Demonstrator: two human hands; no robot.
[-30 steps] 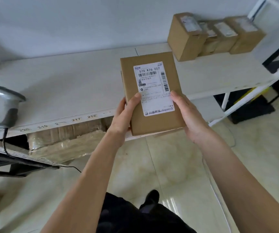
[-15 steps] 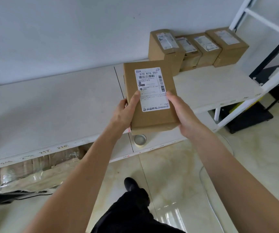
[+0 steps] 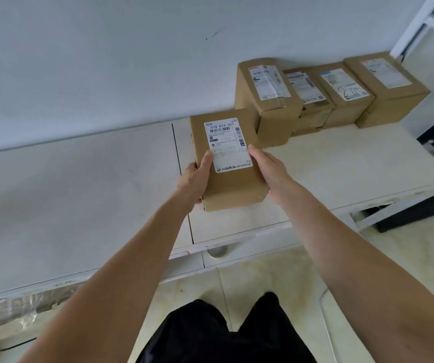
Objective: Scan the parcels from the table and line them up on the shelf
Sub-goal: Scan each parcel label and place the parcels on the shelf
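Observation:
A brown cardboard parcel (image 3: 233, 184) with a white shipping label facing up is held over the white shelf (image 3: 79, 195). My left hand (image 3: 196, 179) grips its left edge, thumb on top. My right hand (image 3: 268, 167) holds its right edge, thumb by the label. A row of several labelled brown parcels (image 3: 273, 111) stands against the wall at the back right of the shelf. The held parcel's far end lies just left of and in front of the leftmost one.
A white wall rises behind the shelf. A roll of tape (image 3: 218, 251) shows on a lower shelf under the front edge. Plastic-wrapped goods (image 3: 14, 310) lie below at left. A white rack frame (image 3: 417, 24) and dark objects stand at right. Tiled floor lies below.
The parcel and both hands have moved forward over the shelf, toward the row of parcels. The view has shifted right and closer; the scanner at far left has left the frame.

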